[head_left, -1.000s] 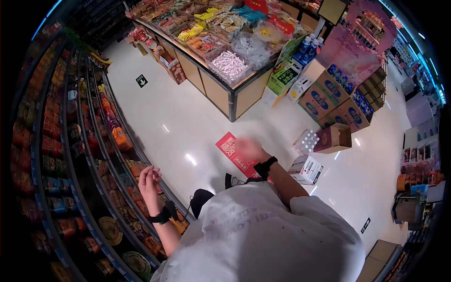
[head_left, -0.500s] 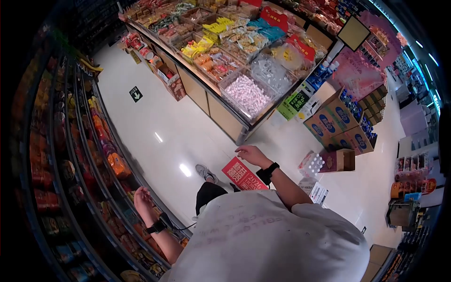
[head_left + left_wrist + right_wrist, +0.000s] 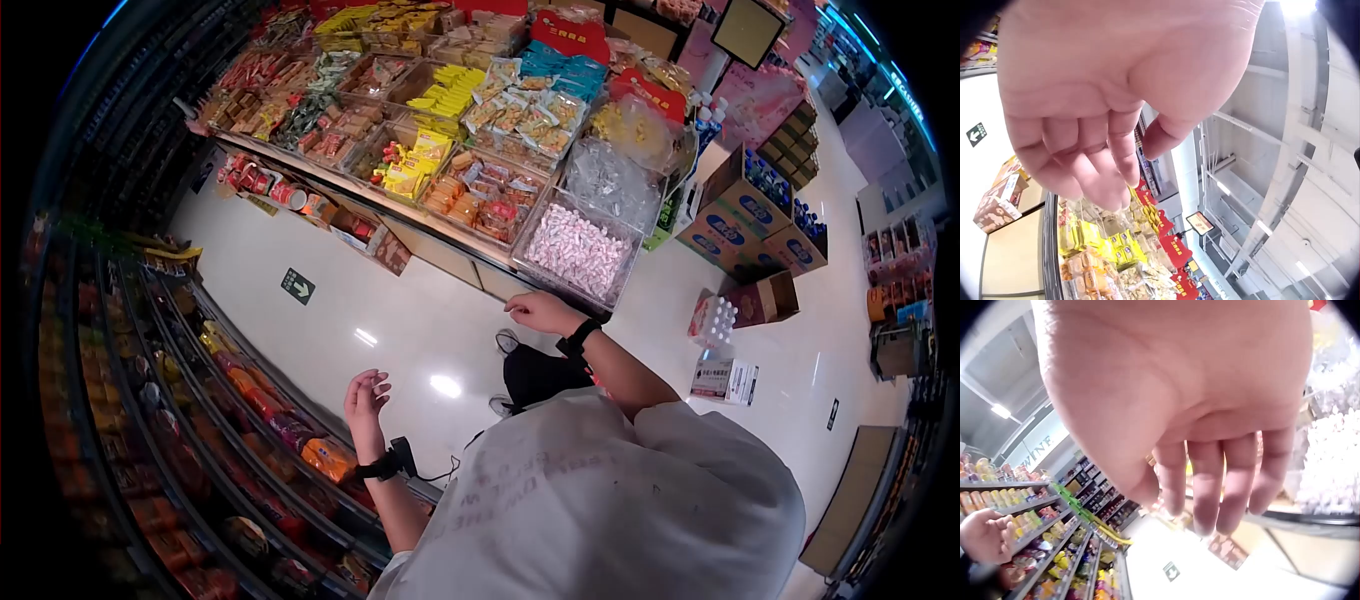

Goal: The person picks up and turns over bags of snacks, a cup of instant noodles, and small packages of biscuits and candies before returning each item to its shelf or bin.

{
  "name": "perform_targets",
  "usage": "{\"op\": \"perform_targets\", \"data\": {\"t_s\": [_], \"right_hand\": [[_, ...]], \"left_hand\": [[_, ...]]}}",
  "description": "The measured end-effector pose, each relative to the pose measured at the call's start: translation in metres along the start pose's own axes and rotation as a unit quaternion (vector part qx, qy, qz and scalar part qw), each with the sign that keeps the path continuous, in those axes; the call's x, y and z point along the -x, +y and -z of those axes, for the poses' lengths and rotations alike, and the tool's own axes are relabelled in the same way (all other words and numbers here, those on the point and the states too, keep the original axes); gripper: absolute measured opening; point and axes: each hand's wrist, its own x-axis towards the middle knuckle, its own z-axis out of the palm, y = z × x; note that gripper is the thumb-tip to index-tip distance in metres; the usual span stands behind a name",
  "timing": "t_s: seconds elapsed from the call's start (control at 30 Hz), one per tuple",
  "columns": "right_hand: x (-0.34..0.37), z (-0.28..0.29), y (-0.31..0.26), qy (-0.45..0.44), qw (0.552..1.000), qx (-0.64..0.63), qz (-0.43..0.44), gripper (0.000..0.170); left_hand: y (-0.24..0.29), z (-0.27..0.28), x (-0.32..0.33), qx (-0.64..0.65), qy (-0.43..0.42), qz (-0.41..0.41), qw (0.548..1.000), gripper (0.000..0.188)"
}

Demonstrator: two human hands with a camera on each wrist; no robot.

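Observation:
My left hand (image 3: 367, 405) is raised over the aisle floor with its fingers loosely bent and nothing in it. The shelf with orange packets (image 3: 328, 460) is the nearest thing to it. In the left wrist view its palm and relaxed fingers (image 3: 1094, 181) hang before the display counter. My right hand (image 3: 545, 312) is also empty, fingers hanging relaxed in the right wrist view. It overlaps the front edge of the display counter in the head view, just below a clear bin of pink-and-white wrapped sweets (image 3: 580, 250). Beside that bin are orange-wrapped snacks (image 3: 480, 195) and yellow packets (image 3: 410, 170).
Tiered grocery shelves (image 3: 200, 430) run along the left. A low cardboard box (image 3: 380, 245) stands against the counter's base. On the right are stacked drink cartons (image 3: 745, 215), an open box (image 3: 765, 300), a bottle pack (image 3: 712, 322) and a white carton (image 3: 725, 381) on the floor.
The counter and its bins have come closer and fill more of the head view. My right hand now overlaps the counter's edge, the red floor sign is mostly hidden, and both hands stay empty.

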Motion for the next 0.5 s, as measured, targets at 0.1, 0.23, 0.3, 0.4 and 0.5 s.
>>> {"op": "perform_targets", "data": {"t_s": [0.1, 0.23, 0.3, 0.4, 0.5], "right_hand": [[-0.035, 0.011, 0.020, 0.048, 0.998, 0.016, -0.038, 0.024], [-0.116, 0.025, 0.059, 0.173, 0.979, 0.049, -0.094, 0.027], [-0.158, 0.037, 0.054, 0.221, 0.958, 0.123, -0.133, 0.045], [-0.213, 0.027, 0.069, 0.151, 0.919, 0.220, -0.291, 0.091], [-0.241, 0.003, 0.082, 0.204, 0.866, 0.332, -0.315, 0.056]], "left_hand": [[0.010, -0.006, -0.053, 0.009, -0.005, 0.035, 0.999, 0.025], [0.033, -0.023, -0.130, 0.054, -0.026, 0.017, 0.998, 0.024], [0.052, -0.040, -0.168, 0.011, -0.054, 0.023, 0.998, 0.025], [0.092, -0.069, -0.222, -0.048, -0.116, 0.023, 0.992, 0.025], [0.120, -0.094, -0.267, -0.071, -0.179, 0.026, 0.981, 0.026]]}}
